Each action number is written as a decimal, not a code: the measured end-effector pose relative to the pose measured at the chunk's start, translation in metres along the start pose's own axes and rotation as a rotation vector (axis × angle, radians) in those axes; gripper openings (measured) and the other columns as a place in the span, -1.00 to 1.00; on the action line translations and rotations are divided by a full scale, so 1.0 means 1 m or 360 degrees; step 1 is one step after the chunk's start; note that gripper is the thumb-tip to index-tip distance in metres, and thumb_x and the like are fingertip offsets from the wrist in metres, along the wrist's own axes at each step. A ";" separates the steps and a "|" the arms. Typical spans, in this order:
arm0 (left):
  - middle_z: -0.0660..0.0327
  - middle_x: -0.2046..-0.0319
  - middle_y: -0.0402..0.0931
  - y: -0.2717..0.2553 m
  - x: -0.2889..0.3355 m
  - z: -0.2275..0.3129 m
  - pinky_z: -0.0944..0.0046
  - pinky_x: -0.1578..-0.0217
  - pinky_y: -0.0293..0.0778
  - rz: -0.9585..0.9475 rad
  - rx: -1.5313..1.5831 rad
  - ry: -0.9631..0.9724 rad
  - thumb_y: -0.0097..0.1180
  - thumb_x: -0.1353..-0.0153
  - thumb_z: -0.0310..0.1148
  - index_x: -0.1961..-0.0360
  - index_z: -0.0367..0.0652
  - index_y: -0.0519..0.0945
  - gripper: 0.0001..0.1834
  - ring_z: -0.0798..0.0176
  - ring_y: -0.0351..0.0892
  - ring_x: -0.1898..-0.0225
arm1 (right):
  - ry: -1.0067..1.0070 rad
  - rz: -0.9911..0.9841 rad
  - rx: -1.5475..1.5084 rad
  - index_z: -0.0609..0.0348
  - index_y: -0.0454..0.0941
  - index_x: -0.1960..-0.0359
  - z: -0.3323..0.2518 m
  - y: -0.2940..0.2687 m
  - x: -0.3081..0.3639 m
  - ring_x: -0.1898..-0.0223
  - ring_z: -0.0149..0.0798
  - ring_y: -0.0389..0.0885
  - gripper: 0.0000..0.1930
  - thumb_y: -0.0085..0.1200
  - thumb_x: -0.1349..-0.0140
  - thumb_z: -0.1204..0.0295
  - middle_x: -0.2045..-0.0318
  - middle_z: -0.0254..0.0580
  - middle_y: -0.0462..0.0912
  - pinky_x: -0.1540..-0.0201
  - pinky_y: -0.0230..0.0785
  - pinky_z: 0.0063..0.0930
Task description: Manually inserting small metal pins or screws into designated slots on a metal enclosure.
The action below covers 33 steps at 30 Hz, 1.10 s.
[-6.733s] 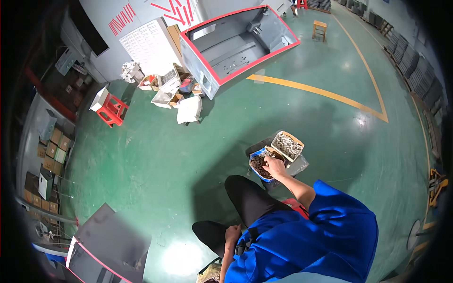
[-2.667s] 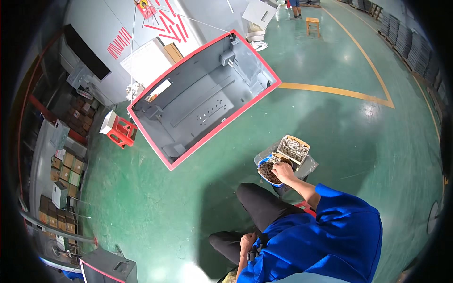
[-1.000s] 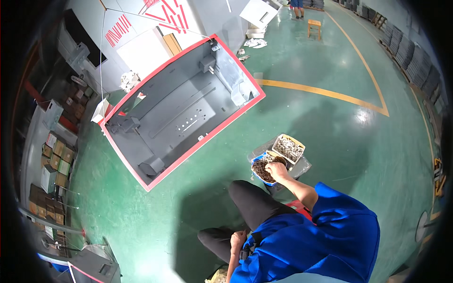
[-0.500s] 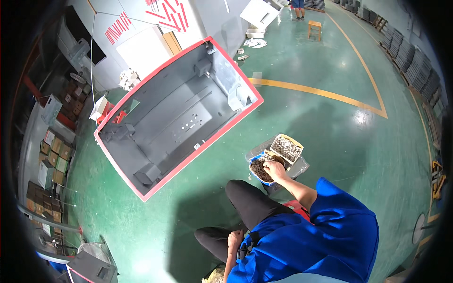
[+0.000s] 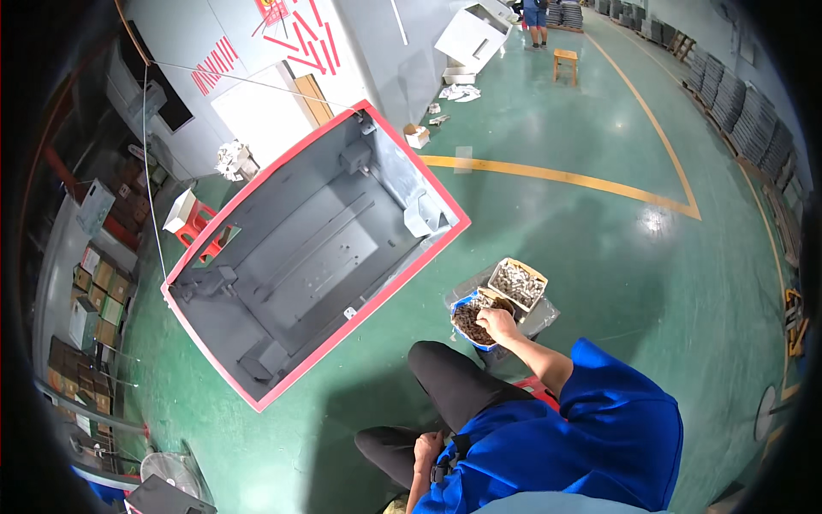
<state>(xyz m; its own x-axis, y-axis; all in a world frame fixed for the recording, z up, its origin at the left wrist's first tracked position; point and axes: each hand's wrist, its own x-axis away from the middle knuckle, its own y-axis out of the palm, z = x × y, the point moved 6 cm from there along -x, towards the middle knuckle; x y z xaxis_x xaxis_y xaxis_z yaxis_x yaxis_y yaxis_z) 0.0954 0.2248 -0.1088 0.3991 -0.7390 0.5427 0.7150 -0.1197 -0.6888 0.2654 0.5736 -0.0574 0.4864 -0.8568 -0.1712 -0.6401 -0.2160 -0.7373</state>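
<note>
My right hand (image 5: 497, 325) reaches into a blue-edged box of small dark parts (image 5: 473, 321), with fingers pinched together at its contents. Whatever lies between the fingertips is too small to make out. Beside it stands a box of small pale parts (image 5: 519, 284). My left hand (image 5: 427, 449) is curled closed over my lap, and its palm side is hidden. In front of me a large grey housing with a red rim (image 5: 321, 257) hangs tilted from a thin cable, its hollow inside facing up. Brackets and a row of holes show inside it.
A red stool bearing a white carton (image 5: 190, 216) stands behind the housing. Stacked cartons (image 5: 97, 291) line the left side, near a fan (image 5: 171, 471). Farther off are a wooden stool (image 5: 565, 66), a standing person (image 5: 536, 24) and stacks of grey panels (image 5: 728, 98).
The housing sits lower in the picture, and the whole view has shifted slightly. More of the red stool shows. My right hand stays at the dark parts; my left stays on my lap.
</note>
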 end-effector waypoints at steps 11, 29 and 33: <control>0.00 0.54 0.58 0.007 -0.019 0.021 0.06 0.34 0.47 0.0032 0.0137 -0.0039 -0.05 -0.17 0.02 0.48 -0.17 0.65 -0.54 -0.06 0.60 0.38 | -0.0047 0.0160 0.0063 0.10 0.52 0.44 0.009 -0.029 -0.025 0.37 -0.06 0.58 -0.93 0.09 -0.07 0.41 0.48 -0.10 0.58 0.31 0.39 -0.26; 0.10 0.65 0.56 0.015 -0.022 0.013 0.23 0.44 0.46 0.0119 0.0421 -0.0033 -0.05 -0.20 -0.02 0.55 -0.25 0.63 -0.52 0.18 0.61 0.53 | -0.0082 0.0117 0.0077 0.07 0.49 0.46 0.020 -0.022 -0.016 0.39 -0.11 0.59 -0.94 0.08 0.00 0.47 0.51 -0.19 0.57 0.34 0.39 -0.27; 0.20 0.69 0.55 0.008 -0.015 0.001 0.31 0.54 0.41 0.0053 0.0690 -0.0203 -0.04 -0.21 -0.06 0.61 -0.28 0.62 -0.51 0.36 0.50 0.67 | -0.0044 0.0020 0.0120 0.07 0.51 0.46 0.011 -0.013 -0.006 0.42 -0.10 0.59 -0.91 0.13 -0.04 0.38 0.53 -0.17 0.59 0.35 0.39 -0.27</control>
<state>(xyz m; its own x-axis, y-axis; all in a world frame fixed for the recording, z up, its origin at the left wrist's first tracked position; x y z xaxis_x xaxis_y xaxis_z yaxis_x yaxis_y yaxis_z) 0.0959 0.2354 -0.1216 0.4739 -0.6467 0.5976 0.8643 0.2117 -0.4563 0.2773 0.5866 -0.0543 0.4956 -0.8457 -0.1980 -0.6002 -0.1686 -0.7819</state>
